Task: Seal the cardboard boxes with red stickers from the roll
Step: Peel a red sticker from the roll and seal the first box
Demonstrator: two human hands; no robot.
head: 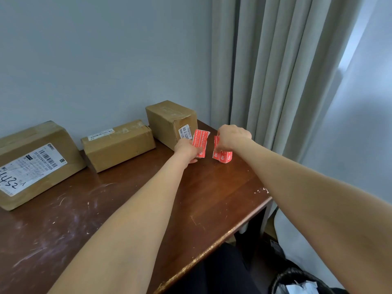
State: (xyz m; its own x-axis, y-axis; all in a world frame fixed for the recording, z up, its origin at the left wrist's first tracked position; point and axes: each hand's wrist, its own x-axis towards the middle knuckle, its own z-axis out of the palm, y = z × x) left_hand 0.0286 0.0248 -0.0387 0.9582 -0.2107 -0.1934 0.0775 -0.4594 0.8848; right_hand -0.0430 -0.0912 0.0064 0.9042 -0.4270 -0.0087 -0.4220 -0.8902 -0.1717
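Cardboard boxes: large box (38,164) at the left edge, middle box (118,145), tall box (167,122) at centre; all closed, contents hidden.
Left hand (186,150): curled round a red sticker strip (200,142), just in front of the tall box.
Right hand (233,136): fingers clamp the red sticker roll (223,155) from above; it seems to rest on the table (148,200), right of centre.

Three cardboard boxes (38,164) (118,145) (169,122), one red sticker roll (223,156), one separate sticker strip (201,141), two hands (186,150) (233,136), one table (53,221)
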